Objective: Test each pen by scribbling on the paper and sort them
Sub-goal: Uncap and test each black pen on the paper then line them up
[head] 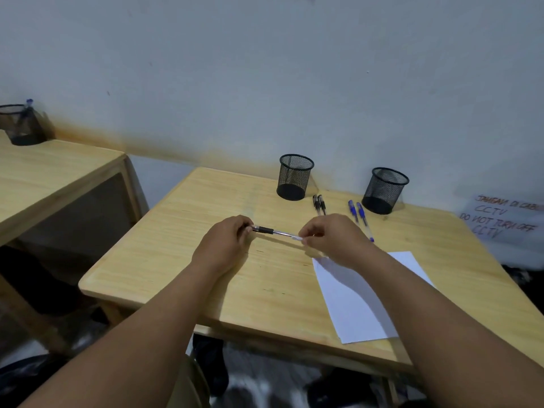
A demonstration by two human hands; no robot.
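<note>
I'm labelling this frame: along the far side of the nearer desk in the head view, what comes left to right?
Left mesh cup → pair of black pens → pair of blue pens → right mesh cup.

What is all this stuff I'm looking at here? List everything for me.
Held pen: one, black grip, clear barrel, above the table between both hands.
Black pens: two, lying by the left cup.
Blue pens: two, lying by the right cup.
Mesh cups: two, black, at the table's back, left and right.
Paper: one white sheet, table's right front.
Table: one, light wood.
Second table: one, light wood, at left, bearing another mesh cup.
Sign: one, handwritten, at right.
Left hand: pinches the pen's grip end.
Right hand: pinches the other end.
</note>
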